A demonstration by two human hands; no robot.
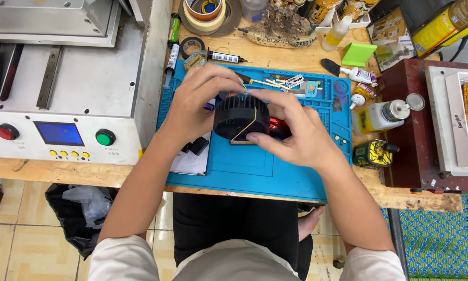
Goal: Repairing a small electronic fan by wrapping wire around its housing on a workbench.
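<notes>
- Tabletop [275, 54] of wood carries everything; its near edge runs just below the mat, so anything slipping toward six o'clock would likely drop to the tiled floor.
- Machine [62, 88], grey with a blue screen and red and green buttons, stands at nine o'clock of the hands; the left forearm lies close to its corner, and a sideways jerk could knock against it.
- Mat [244, 171], blue, lies under the hands; small tools and sticks crowd its twelve o'clock edge, and a part set down blind there could scatter them.
- Left hand [195, 101] is clamped on the fan from the ten o'clock side, fingers curled over its top.
- Right hand [291, 132] is clamped on the fan from three o'clock, thumb pressing the lower rim, fingers over the top.
- Fan [241, 117], a black ribbed round part, is held between both hands just above the mat's middle; a yellow band [246, 125] crosses its face. Squeezing hard could, I judge, bend a rib, and the stretched band might snap off toward the face.
- Bottles [382, 114] stand at three o'clock, near the right wrist; a wide elbow swing could tip one and spill onto the mat.
- Red piece [277, 125] shows behind the fan; what it is I cannot tell.
</notes>
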